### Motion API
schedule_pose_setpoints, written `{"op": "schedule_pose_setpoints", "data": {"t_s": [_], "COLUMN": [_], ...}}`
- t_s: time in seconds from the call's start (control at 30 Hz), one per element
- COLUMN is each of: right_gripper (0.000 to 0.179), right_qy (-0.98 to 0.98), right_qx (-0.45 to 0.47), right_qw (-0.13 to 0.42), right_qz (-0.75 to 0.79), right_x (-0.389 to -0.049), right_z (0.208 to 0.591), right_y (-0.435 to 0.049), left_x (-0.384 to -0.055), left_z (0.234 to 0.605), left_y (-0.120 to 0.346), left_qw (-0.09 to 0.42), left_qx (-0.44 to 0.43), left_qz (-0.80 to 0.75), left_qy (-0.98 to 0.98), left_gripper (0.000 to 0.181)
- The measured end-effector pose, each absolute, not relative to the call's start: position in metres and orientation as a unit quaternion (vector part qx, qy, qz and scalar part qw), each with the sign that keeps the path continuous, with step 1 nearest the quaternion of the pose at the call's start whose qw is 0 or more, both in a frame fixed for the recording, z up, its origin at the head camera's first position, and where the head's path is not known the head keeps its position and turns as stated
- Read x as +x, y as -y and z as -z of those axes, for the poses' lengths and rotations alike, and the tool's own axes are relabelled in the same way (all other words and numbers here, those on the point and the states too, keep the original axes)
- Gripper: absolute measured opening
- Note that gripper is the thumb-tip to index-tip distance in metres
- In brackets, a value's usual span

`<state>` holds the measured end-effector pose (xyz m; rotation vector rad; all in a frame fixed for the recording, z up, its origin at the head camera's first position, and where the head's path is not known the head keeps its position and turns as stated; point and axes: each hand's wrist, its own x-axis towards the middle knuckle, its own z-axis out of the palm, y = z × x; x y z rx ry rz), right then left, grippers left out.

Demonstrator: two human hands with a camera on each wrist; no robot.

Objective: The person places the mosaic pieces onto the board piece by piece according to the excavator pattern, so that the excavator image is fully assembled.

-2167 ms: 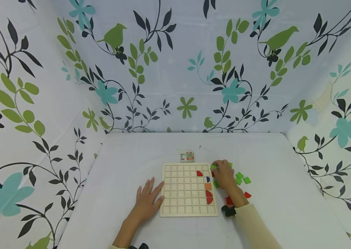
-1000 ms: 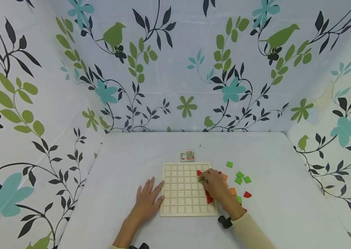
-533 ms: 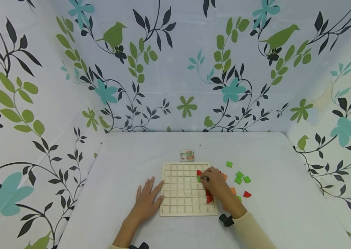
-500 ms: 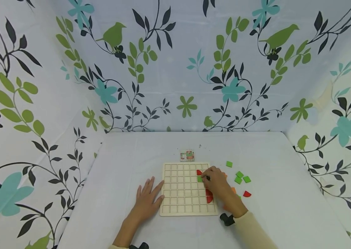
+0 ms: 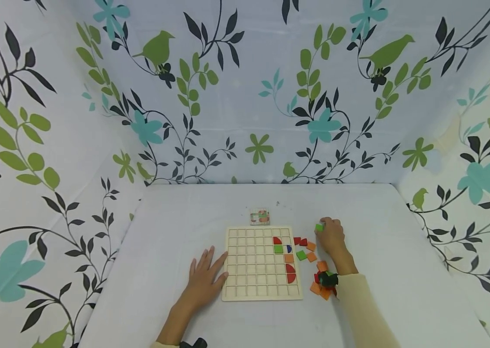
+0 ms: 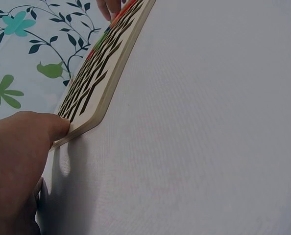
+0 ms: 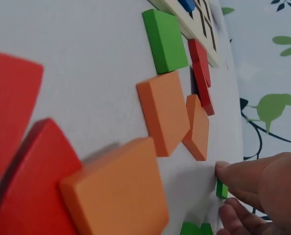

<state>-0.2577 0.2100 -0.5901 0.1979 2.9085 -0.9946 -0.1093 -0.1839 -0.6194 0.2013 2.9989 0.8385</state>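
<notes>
A wooden grid board (image 5: 253,263) lies on the white table. Along its right side sit a red quarter-circle (image 5: 277,240), a green square (image 5: 278,249), a blue half-circle (image 5: 289,249), an orange square (image 5: 288,258) and two red quarter-circles. My left hand (image 5: 203,280) lies with spread fingers at the board's left edge; in the left wrist view its thumb (image 6: 57,126) touches the rim. Beyond the board's back right corner, my right hand (image 5: 332,238) pinches a green square tile (image 5: 319,227) between thumb and fingers, also visible in the right wrist view.
Right of the board lie loose pieces: a green square (image 5: 301,255), red pieces (image 5: 303,242) and several orange squares (image 5: 322,266). A nearer cluster is partly covered by the black wrist camera (image 5: 327,279). Behind the board stands a small picture card (image 5: 260,216). Patterned cloth surrounds the table.
My right hand has set a green square on the board below the red quarter-circle, then moved right and back to another green tile. My left hand has stayed in place.
</notes>
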Motion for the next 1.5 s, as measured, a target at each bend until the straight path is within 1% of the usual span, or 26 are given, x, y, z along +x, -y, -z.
{"op": "schedule_pose_setpoints", "data": {"t_s": [0.17,0.5,0.6,0.77,0.97,1.2,1.5], "right_gripper": [0.037,0.037,0.036,0.032,0.031,0.032,0.03], "right_qy": [-0.928,-0.915,-0.919,-0.931,-0.94,-0.941,-0.937], "right_qx": [0.06,0.05,0.035,-0.003,-0.005,-0.007,-0.062], "right_qw": [0.023,0.03,0.03,0.011,0.016,0.034,0.019], "right_qz": [0.367,0.399,0.393,0.365,0.341,0.337,0.342], "right_x": [-0.259,-0.258,-0.257,-0.252,-0.245,-0.233,-0.196], "right_z": [0.594,0.594,0.596,0.595,0.591,0.587,0.579], "right_y": [-0.21,-0.194,-0.189,-0.182,-0.18,-0.179,-0.158], "left_x": [-0.11,-0.111,-0.111,-0.111,-0.111,-0.111,-0.108], "left_z": [0.62,0.619,0.62,0.623,0.625,0.624,0.618], "left_y": [0.184,0.183,0.184,0.184,0.185,0.186,0.184], "left_qw": [0.011,0.024,0.022,0.013,0.012,0.01,0.002], "left_qx": [0.067,0.065,0.065,0.065,0.064,0.065,0.068], "left_qz": [-0.262,-0.263,-0.262,-0.256,-0.259,-0.26,-0.264], "left_qy": [-0.963,-0.962,-0.963,-0.964,-0.964,-0.963,-0.962], "left_gripper": [0.058,0.059,0.058,0.058,0.058,0.058,0.057]}}
